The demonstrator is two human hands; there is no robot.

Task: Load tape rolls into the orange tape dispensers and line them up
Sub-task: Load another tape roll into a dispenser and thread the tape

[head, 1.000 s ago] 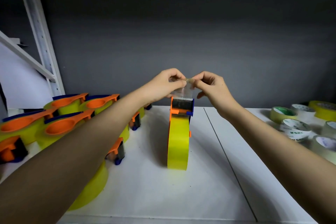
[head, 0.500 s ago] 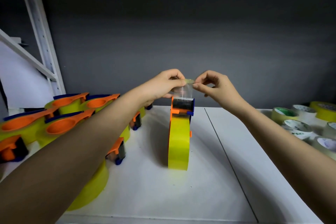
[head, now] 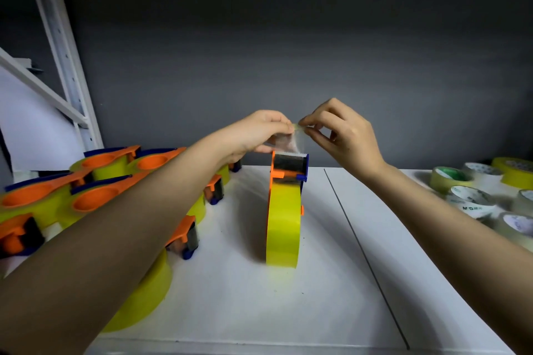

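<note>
Head camera view, looking forward and down. A white counter (head: 288,311) fills the lower half of the scene, split by a thin dark seam running from the middle toward the near right corner. Behind it stands a plain dark grey wall (head: 288,52), lit softly lower down and fading to near black at the top. At far left a white metal shelving upright (head: 62,46) leans across the frame, with a white panel behind it.

A yellow tape roll (head: 282,228) stands on its edge near the middle of the counter, just left of the seam. It sits inside an orange tape dispenser (head: 288,167) whose head rises above the roll: an orange frame, a dark roller, a blue side piece and a toothed cutting edge along the top.

A clear strip of tape (head: 290,141) rises from the cutter. The left hand (head: 259,132) pinches the strip's left side in a narrow grip between thumb and fingers. The right hand (head: 343,132) pinches its upper right corner between thumb and forefinger, the other fingers curled loosely above. Both bare forearms reach in from the bottom corners.

On the left of the counter, partly hidden by the left arm, a group of loaded dispensers (head: 86,190) lies flat, each with a yellow roll around an orange hub and a blue trim. At far right a cluster of loose tape rolls (head: 473,199) lies flat, some clear with white printed cores, others yellow or greenish.
</note>
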